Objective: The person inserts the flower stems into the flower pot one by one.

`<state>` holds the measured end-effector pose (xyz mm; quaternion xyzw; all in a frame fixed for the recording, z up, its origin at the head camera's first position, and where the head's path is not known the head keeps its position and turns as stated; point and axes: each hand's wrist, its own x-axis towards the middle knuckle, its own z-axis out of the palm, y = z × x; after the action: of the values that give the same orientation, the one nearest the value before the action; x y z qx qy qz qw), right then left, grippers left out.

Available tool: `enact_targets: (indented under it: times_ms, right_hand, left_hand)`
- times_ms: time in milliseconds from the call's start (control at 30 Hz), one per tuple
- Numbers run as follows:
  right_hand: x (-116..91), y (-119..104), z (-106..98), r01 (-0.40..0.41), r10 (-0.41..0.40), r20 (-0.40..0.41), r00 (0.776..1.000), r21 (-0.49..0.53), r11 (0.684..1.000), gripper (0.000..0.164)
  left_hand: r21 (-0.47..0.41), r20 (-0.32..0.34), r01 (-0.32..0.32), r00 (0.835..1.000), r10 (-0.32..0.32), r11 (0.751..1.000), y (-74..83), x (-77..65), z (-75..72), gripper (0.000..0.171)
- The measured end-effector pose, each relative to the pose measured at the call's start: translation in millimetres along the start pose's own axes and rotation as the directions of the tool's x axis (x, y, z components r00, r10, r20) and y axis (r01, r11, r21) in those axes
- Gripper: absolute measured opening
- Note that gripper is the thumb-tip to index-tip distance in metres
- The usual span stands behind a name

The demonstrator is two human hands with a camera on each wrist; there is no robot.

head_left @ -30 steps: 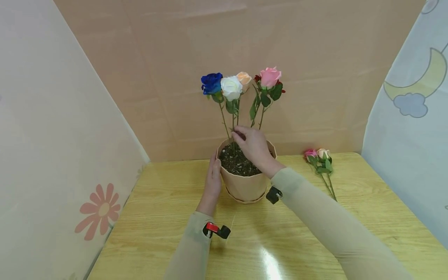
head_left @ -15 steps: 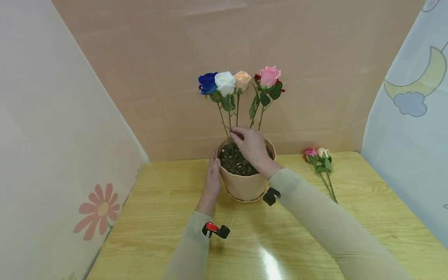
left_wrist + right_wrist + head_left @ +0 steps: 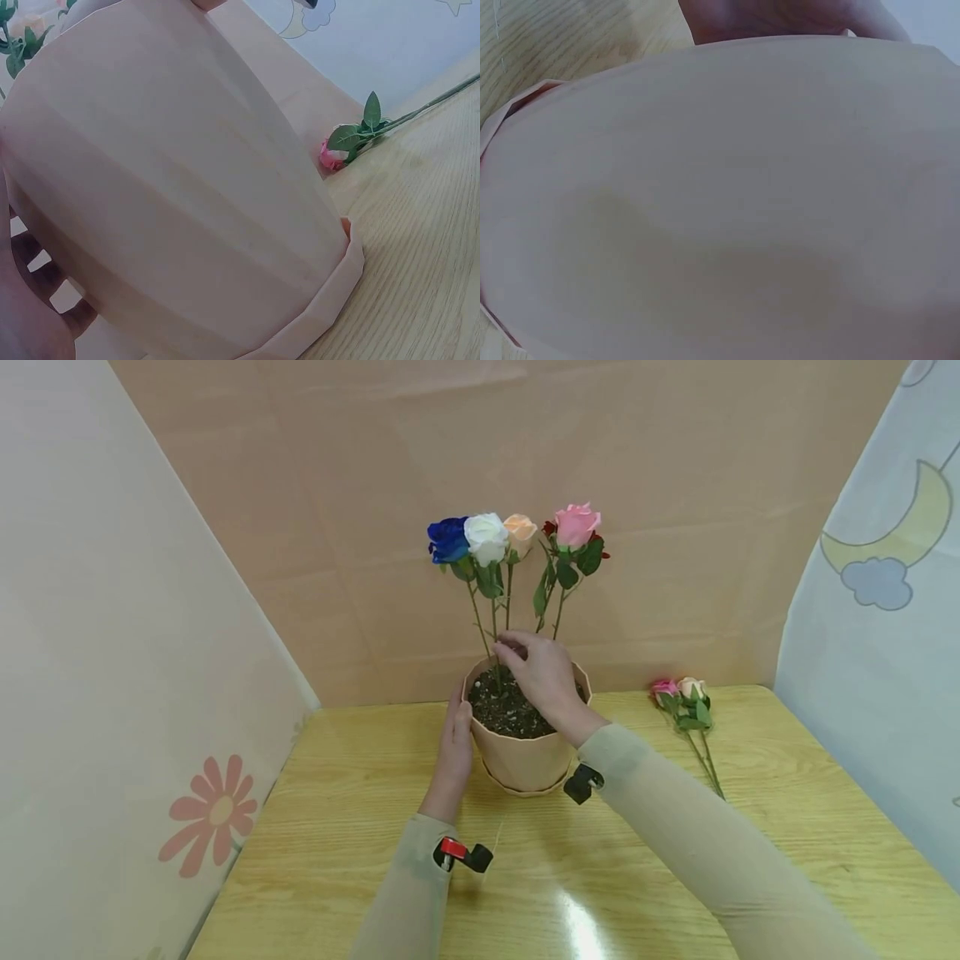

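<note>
In the head view, my right hand (image 3: 545, 677) reaches over the soil (image 3: 513, 714) and pinches the stem of a white rose (image 3: 486, 538). That stem stands upright, its foot at the soil. Against the left side of the beige flower pot (image 3: 525, 764) lies my left hand (image 3: 453, 752), thumb near the rim and fingers extended along the wall. A blue rose (image 3: 447, 540), a peach rose (image 3: 520, 533), a pink rose (image 3: 577, 526) and dark red blooms (image 3: 550, 529) also rise from the pot. The pot wall (image 3: 742, 187) fills most of the right wrist view, hiding the right fingers.
Two cut roses, one hot pink (image 3: 663, 689) and one pale peach (image 3: 692, 687), lie on the wooden table (image 3: 337, 793) to the right of the pot. A saucer (image 3: 330, 296) sits under the pot. A tan backdrop (image 3: 375, 527) stands close behind.
The white rose's bloom has shifted left and slightly up, uncovering more of the peach rose, then come back slightly right. The right hand moved a little left with it; the left hand stays on the pot.
</note>
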<state>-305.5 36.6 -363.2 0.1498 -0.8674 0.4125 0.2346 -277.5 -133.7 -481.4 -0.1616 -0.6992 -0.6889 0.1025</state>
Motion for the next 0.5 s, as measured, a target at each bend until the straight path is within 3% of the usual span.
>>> enact_targets:
  times_ms: [500]
  right_hand:
    - [-10.7, 0.4, -40.4, -0.043, 0.041, 0.017, 0.999, 0.093, 0.995, 0.035]
  left_hand:
    - [-0.003, -0.01, -0.011, 1.0, 0.011, 1.0, -2.8, 1.1, 1.1, 0.061]
